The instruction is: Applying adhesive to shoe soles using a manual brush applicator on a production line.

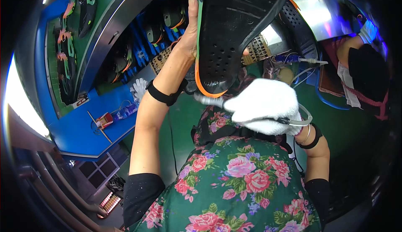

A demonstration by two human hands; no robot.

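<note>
Raised in front of me is a black shoe sole [226, 31], with small holes toward its near end and a green and orange edge. My bare left hand [190, 37] grips it from behind and along its left edge, and part of that hand is hidden by the sole. My right hand [266, 106] wears a white knit glove and is closed on a grey brush [209, 101]. A thin clear tube runs at the glove's wrist. The brush's blurred tip lies by the orange rim at the sole's near end; whether it touches, I cannot tell.
Behind the sole, another black sole [299, 27] lies near a metal surface. Several finished-looking soles [86, 8] rest on a green belt at the left. A blue table [75, 135] bears a plastic bottle [125, 111] and a white glove [139, 88]. At right is a co-worker's gloved hand [368, 32].
</note>
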